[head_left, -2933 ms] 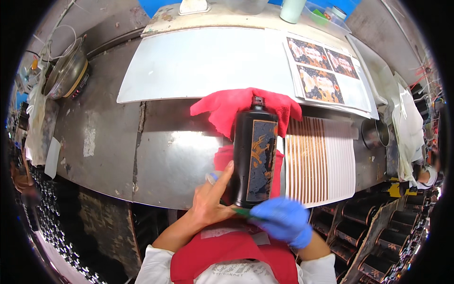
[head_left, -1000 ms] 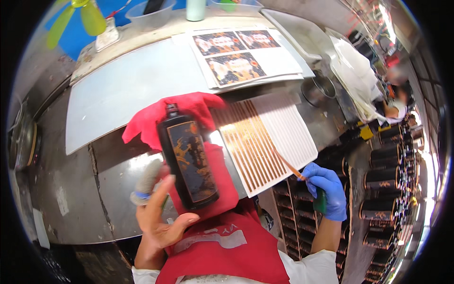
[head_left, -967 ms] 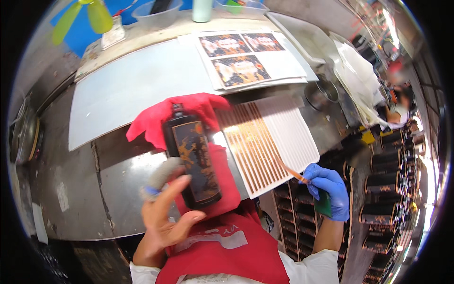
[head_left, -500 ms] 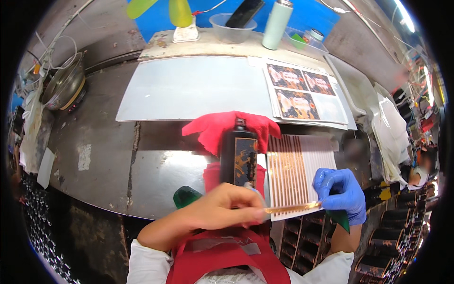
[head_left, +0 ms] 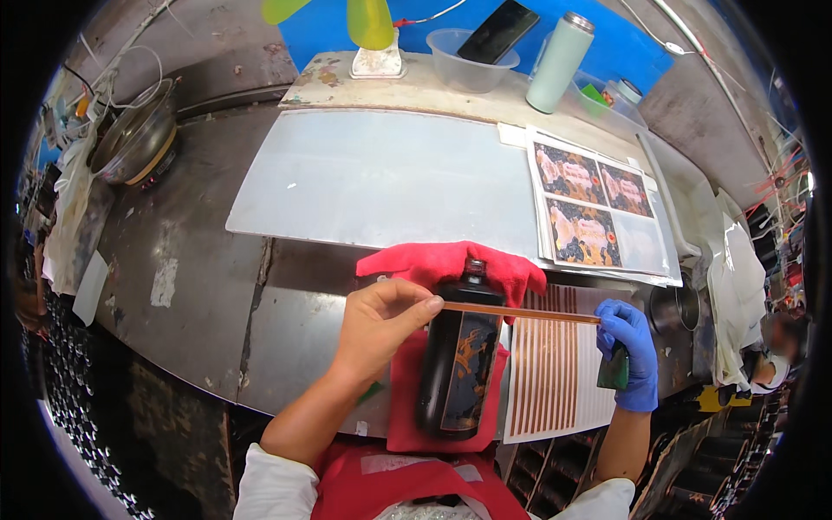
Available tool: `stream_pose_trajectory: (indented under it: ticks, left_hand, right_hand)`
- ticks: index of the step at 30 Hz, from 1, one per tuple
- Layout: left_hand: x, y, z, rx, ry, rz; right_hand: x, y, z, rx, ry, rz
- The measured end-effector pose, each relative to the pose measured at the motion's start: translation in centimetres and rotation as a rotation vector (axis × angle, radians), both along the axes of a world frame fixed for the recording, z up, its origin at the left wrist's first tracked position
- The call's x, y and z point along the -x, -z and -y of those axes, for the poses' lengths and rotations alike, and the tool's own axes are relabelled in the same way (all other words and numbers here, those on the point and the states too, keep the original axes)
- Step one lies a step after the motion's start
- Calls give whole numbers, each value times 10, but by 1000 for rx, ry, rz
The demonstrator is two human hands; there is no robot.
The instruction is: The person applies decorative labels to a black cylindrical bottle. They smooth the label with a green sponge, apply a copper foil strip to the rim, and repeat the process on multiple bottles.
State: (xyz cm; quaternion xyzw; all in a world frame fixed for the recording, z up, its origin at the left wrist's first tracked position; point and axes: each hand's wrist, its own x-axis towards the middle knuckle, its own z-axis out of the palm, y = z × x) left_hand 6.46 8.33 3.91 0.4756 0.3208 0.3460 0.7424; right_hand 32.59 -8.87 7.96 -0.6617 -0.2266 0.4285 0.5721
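Observation:
Stretched between my hands is a narrow copper-gold strip (head_left: 529, 313), held above a black bottle (head_left: 455, 364). My bare left hand (head_left: 381, 325) pinches its left end between thumb and finger. In a blue glove, my right hand (head_left: 628, 334) grips the other end and also has a dark green piece (head_left: 613, 368), seemingly a scraper, tucked in the palm. The bottle lies on red cloth (head_left: 407, 260), neck pointing away from me, with a dark label bearing orange patterns. Right of the bottle is a white sheet (head_left: 563, 416) carrying rows of similar strips.
A pale board (head_left: 381, 173) lies behind the bottle, with printed sheets (head_left: 589, 208) on its right. On the back shelf are a green flask (head_left: 562, 65), a clear bowl (head_left: 472, 69) holding a phone, and a fan (head_left: 377, 52). A metal pan (head_left: 134, 143) stands far left.
Both hands have moved away from me, bringing the strip from near the sheet's front edge to above the bottle's upper part. The strip now spans more length between them. The view has shifted slightly.

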Motion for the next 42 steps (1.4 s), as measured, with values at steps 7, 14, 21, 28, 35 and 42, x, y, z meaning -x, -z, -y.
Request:
stream_pose_trajectory:
  ticks: [7,14,21,28,35,42]
  left_hand:
    - [-13,7,-3,92,-54,-39]
    - [-18,8,-4,111,-67,-7]
    - [-20,13,-4,170,-67,36]
    - [-21,18,-4,232,-92,83]
    - [-30,23,13,348,-194,209]
    - [-36,24,15,395,-198,214]
  right_hand:
    - [-17,17,-5,13,21,-33]
    - [-26,28,-6,18,13,-53]
    - [-28,34,-5,25,2,-70]
    - [-33,40,-3,29,5,-111]
    - [-31,42,-6,28,1,-128]
    - [-32,52,-6,35,10,-137]
